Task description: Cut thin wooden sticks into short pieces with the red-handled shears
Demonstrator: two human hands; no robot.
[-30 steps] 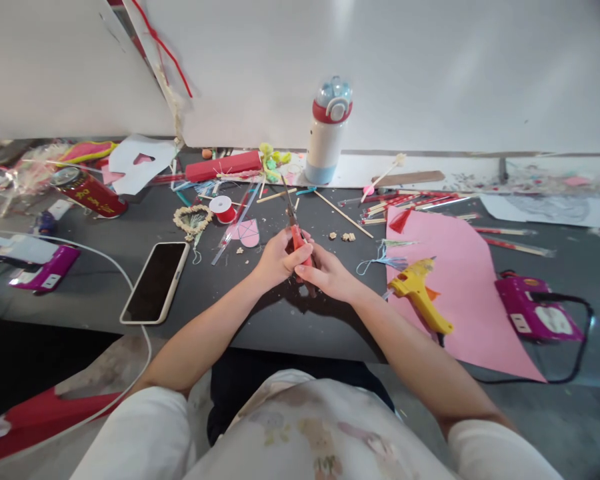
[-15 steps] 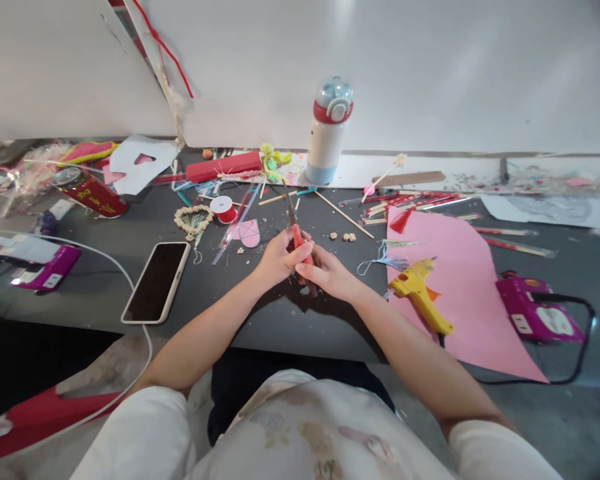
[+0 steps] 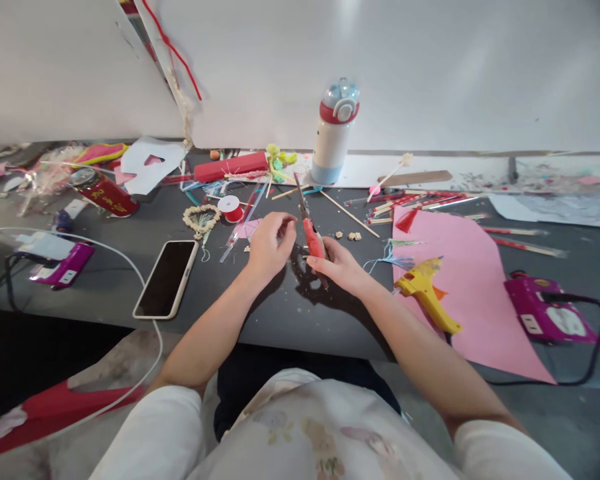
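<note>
My right hand (image 3: 341, 265) is wrapped round the red handles of long-nosed pliers (image 3: 312, 235), whose thin dark tip points up and away from me. To the left, my left hand (image 3: 273, 243) is apart from the pliers, its fingers curled in towards the thumb; anything between its fingertips is too small to make out. Behind that hand a pink paper piece (image 3: 247, 229) is partly covered. Small beige bits (image 3: 354, 236) lie beyond my right hand. Left of my left hand are a spool of red thread (image 3: 230, 209) and a beaded heart (image 3: 201, 220) with a tassel.
A phone (image 3: 166, 280) lies at left, near a red can (image 3: 105, 193) and a purple power strip (image 3: 65, 263). A bottle (image 3: 333, 137) stands at the back. A yellow glue gun (image 3: 430, 293) rests on pink paper (image 3: 470, 267), beside another purple power strip (image 3: 550, 310).
My left hand has let go of the pliers and moved slightly left, its fingers curling. My right hand keeps the pliers. The view has shifted a little.
</note>
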